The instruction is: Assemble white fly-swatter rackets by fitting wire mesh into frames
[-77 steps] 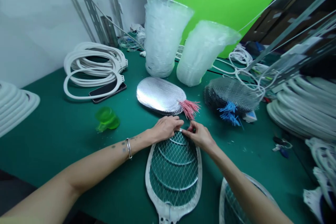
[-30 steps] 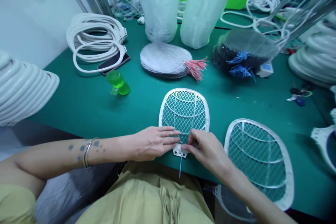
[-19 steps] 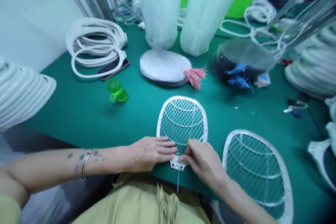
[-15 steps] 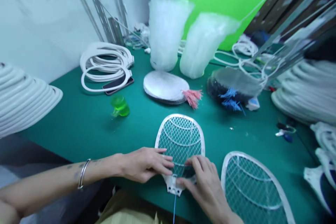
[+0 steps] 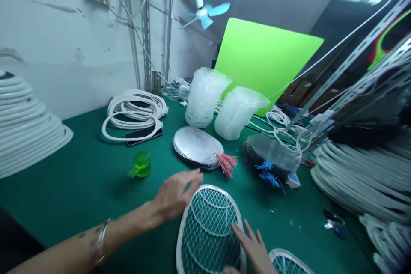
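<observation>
A white oval swatter head (image 5: 210, 234) with a diamond grid and metal mesh lies on the green table in front of me, its lower end cut off by the view. My left hand (image 5: 176, 193), slightly blurred, is over its upper left rim, fingers stretched forward and nothing in them. My right hand (image 5: 255, 250) has its fingers spread, the fingertips on or just above the right rim. Just beyond my left hand lies a stack of silver mesh sheets (image 5: 195, 145) with pink wires (image 5: 227, 163). At the lower right a second swatter head (image 5: 287, 261) shows partly.
A green plastic cup (image 5: 141, 164) stands to the left. White oval frames (image 5: 135, 113) lie over a phone (image 5: 144, 135). Behind are two bagged stacks (image 5: 205, 98), with dark mesh sheets with blue wires (image 5: 269, 154) to the right. Piled white frames (image 5: 28, 128) flank both sides.
My view has tilted up. My left hand has left the swatter head's lower end and moved forward to its top. My right hand has come off the lower end, fingers now spread.
</observation>
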A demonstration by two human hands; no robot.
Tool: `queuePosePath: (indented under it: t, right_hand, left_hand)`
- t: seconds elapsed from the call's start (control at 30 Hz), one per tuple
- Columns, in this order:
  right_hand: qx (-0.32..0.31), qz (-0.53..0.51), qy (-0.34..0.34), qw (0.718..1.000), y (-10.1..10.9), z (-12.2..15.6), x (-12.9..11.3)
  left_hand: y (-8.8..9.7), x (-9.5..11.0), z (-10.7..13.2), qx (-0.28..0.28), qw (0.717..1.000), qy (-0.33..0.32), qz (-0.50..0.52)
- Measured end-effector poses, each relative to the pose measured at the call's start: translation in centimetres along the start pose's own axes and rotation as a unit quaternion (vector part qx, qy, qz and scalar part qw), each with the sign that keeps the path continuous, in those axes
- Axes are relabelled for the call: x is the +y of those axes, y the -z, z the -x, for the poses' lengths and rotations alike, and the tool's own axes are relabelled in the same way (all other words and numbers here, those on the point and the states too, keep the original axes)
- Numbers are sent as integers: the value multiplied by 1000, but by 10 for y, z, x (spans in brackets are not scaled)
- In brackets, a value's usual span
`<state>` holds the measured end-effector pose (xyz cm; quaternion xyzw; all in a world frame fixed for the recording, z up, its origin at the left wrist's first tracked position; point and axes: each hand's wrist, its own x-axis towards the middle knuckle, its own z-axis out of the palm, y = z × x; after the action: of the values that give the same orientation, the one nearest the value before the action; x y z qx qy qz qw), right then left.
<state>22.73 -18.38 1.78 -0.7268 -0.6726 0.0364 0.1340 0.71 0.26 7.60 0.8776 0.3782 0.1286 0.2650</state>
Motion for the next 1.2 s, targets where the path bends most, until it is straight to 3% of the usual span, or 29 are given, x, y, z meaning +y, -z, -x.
queuePosePath:
  t: [0.1,0.2,0.33,0.43,0.6,0.73,0.9,0.97,1.1,1.2]
  right_hand:
    - [47,-33,-5,998,57,-64,-21]
    - [34,7,-43,998,94,-145,-38]
    - [-38,46,-92,994,90,-231,-39]
    - [-100,65,-123,985,72,-264,-32]
    - [-178,43,-176,967,60,-287,-20]
    - [-214,-43,-211,953,62,-301,-10]
    - [-185,-173,-249,935,68,-309,-5]
    - [-163,-226,-264,923,72,-307,-6]
    - [-138,-358,-285,878,84,-291,-17]
    - [-120,-475,-294,821,98,-258,-33]
  left_hand:
    - [29,5,-77,55,994,63,-75]
    - [30,-11,-141,38,989,110,-95]
    - [7,-47,-174,-16,982,170,-86]
    - [-6,-64,-177,-25,982,172,-79]
    - [-11,-71,-179,-7,986,150,-70]
    - [-6,-68,-177,28,990,121,-66]
    - [10,-58,-164,99,990,82,-59]
    - [15,-51,-151,134,988,39,-65]
    - [19,-45,-122,200,966,-96,-133]
    - [30,-44,-104,236,956,-82,-151]
